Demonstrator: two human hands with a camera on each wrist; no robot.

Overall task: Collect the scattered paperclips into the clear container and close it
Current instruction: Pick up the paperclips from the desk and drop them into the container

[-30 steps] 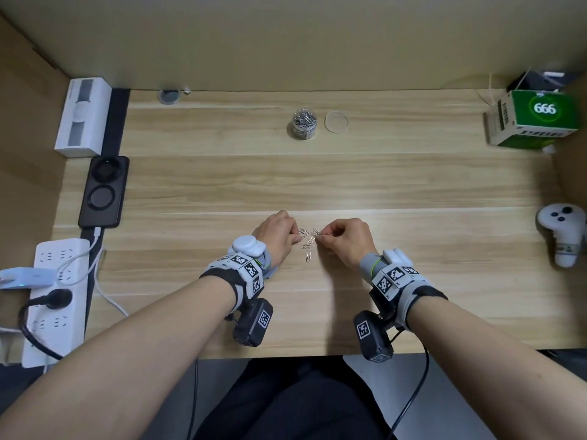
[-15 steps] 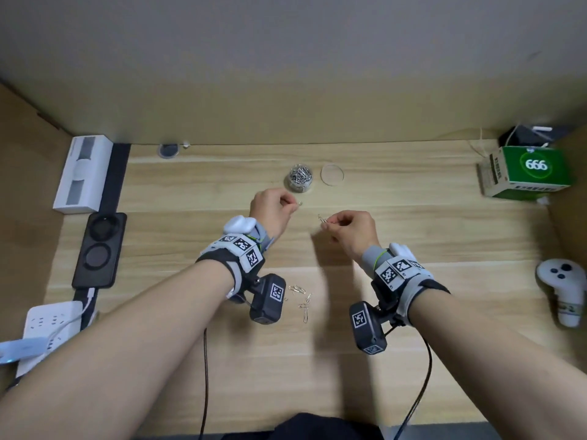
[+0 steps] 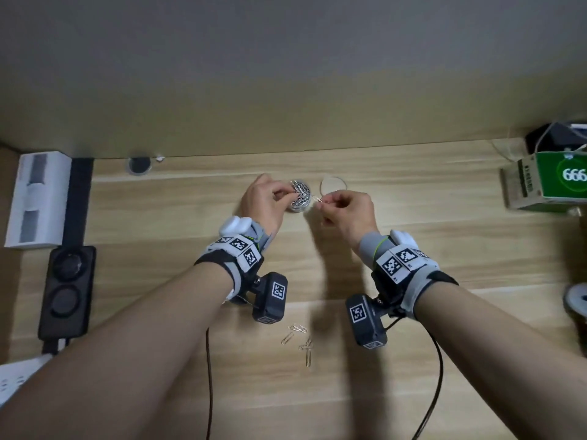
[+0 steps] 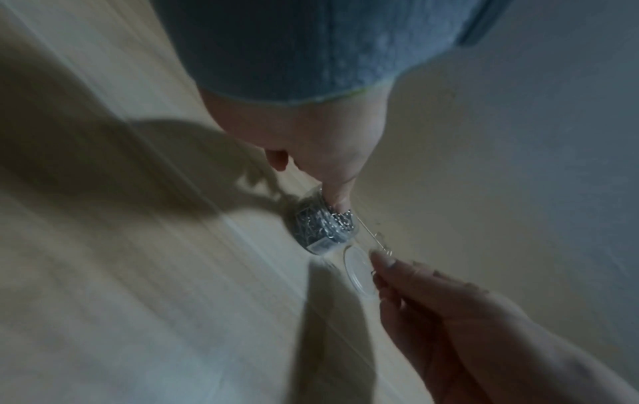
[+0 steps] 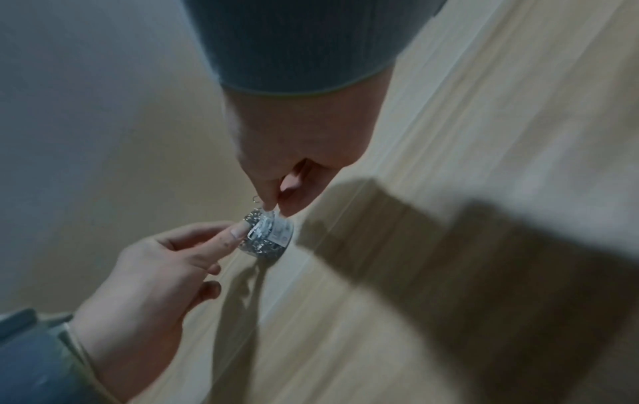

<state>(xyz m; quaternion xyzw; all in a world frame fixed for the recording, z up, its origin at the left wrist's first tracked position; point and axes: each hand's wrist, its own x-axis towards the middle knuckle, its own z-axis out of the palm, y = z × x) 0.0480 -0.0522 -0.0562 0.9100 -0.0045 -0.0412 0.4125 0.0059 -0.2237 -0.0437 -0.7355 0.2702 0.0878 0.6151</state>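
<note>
Head view: loose paperclips lie near the desk's front edge. Toward the back edge, left hand and right hand each pinch a paperclip above the open clear container; lid lies beside. The heaped fill likely risks spillage and lid misfit.

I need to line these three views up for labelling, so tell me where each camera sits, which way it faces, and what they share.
Head: on the person's head, looking forward and down at the desk; both forearms, left hand and right hand show.
Left wrist: under the left wrist, looking along the hand to the clear container; the right hand enters at lower right.
Right wrist: under the right wrist, looking along the hand; the left hand enters at lower left.
Shared: all three show both hands and the container; head and left wrist also show the lid.
</note>
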